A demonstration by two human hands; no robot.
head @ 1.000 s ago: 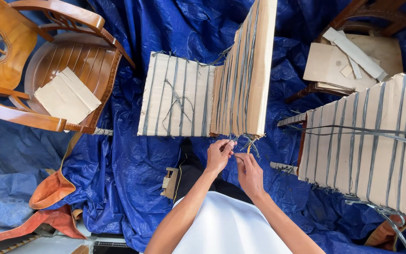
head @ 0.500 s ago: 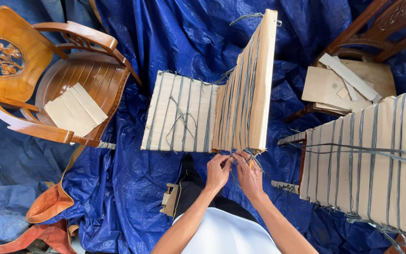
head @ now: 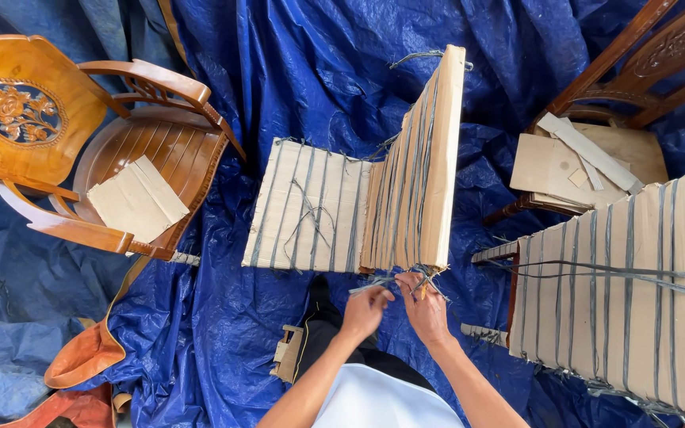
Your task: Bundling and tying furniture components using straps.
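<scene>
My left hand pinches grey strap ends and my right hand grips more of them, both just under the near edge of the wrapped chair. That chair, bound in cardboard and straps, lies on the blue tarp straight ahead, between a bare chair and another wrapped one.

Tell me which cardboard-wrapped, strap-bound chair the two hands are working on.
The middle wrapped chair, on the blue tarp: both hands, left and right, hold straps at its lower edge; the other stands right.
</scene>
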